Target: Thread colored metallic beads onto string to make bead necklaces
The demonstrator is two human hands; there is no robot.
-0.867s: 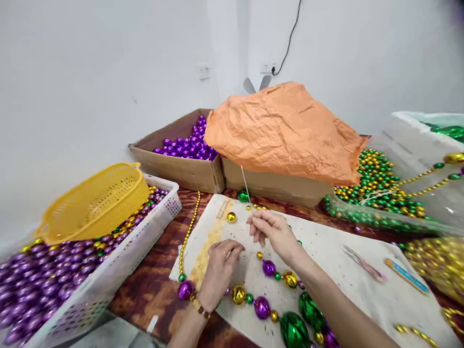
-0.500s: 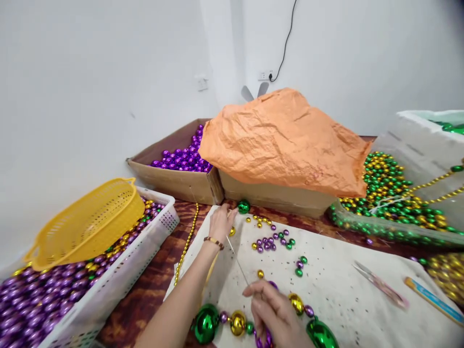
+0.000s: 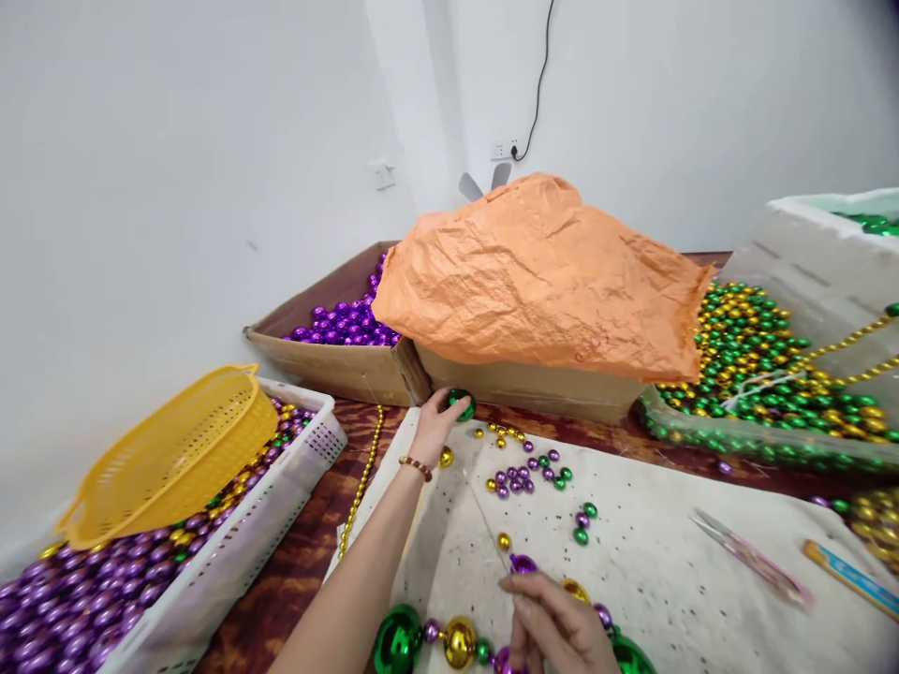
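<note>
One shiny green round ball [image 3: 467, 413], far centre, is touched by the left hand [image 3: 434, 429], whether clasped cannot be told; a thin, straight, silvery needle [image 3: 486, 518], pinched near by the right hand [image 3: 557, 616], is best kept steady

The one view looks from the person's head, above the near side of the surface [image 3: 291, 571], facing forward and down across it to the white wall [image 3: 211, 140] beyond. It is close enough that the frame's bottom cuts through the pale sheet [image 3: 653, 543].
</note>
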